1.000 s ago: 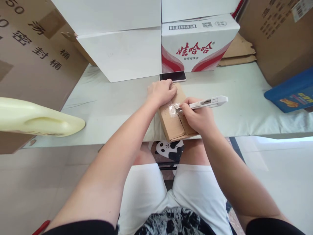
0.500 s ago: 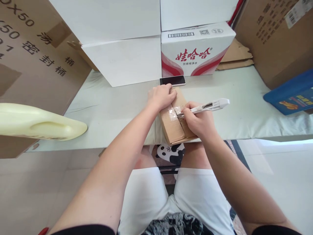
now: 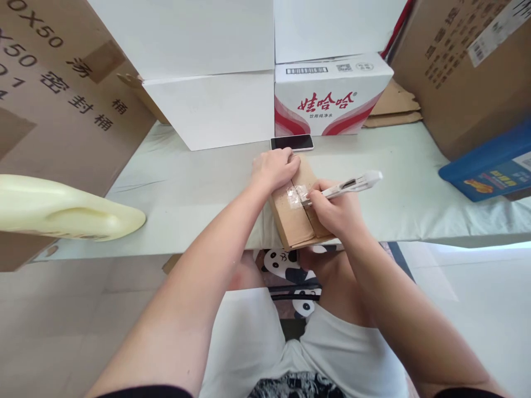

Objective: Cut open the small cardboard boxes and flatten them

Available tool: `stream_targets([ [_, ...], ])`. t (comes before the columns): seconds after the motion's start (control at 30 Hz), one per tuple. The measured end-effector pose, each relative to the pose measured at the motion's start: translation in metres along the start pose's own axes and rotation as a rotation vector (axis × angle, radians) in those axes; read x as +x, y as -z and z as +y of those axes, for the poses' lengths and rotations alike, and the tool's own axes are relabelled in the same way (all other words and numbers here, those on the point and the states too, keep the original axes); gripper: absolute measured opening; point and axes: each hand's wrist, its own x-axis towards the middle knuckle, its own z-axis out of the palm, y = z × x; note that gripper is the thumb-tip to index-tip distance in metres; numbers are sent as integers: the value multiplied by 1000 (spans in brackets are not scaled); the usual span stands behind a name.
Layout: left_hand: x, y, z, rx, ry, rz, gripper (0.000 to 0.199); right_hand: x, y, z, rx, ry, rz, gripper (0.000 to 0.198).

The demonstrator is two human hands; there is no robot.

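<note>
A small cardboard box [image 3: 290, 215] lies at the near edge of the cloth-covered table, with clear tape [image 3: 296, 196] across the seam on its top. My left hand [image 3: 276, 167] grips the far left end of the box, fingers curled over its top. In my right hand [image 3: 337, 209] is a white utility knife [image 3: 352, 185], its tip down at the seam beside the tape and its handle pointing right. The blade is mostly hidden by my fingers. A phone [image 3: 292, 143] lies flat just beyond my left hand.
White cartons [image 3: 224, 110] and a white-and-red water carton [image 3: 327, 94] stand along the back. Big brown cartons [image 3: 74, 160] rise at the left, more at the right. A pale yellow bottle [image 3: 70, 210] juts in from the left; a blue package [image 3: 489, 166] stands right.
The knife tip has shifted slightly nearer to me along the seam, and its handle has dipped a little. My right leg has swung outward. My left hand stays on the box.
</note>
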Motion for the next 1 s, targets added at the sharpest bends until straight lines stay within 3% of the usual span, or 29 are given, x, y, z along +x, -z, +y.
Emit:
stream_targets([
  [0.23,2,-3,-3,-111,-11,50,35,-6,3,-1,271,-101,161,19],
  [0.4,8,-8,-13,-338,-34,208,25,-4,-1,4,287,-66,223,21],
  [0.5,2,-18,-23,-462,-4,313,24,-1,-4,8,374,-86,172,36],
  [0.57,-14,-27,-28,-527,16,320,30,-1,-6,10,417,-85,166,47],
  [0.7,-61,-41,-24,-551,-36,294,57,-4,-6,13,341,-40,182,48],
  [0.83,-86,-39,-12,-538,-74,249,43,-10,-2,13,173,6,160,36],
  [1.0,-81,-32,-12,-551,-161,267,29,-12,-1,10,103,24,162,21],
])
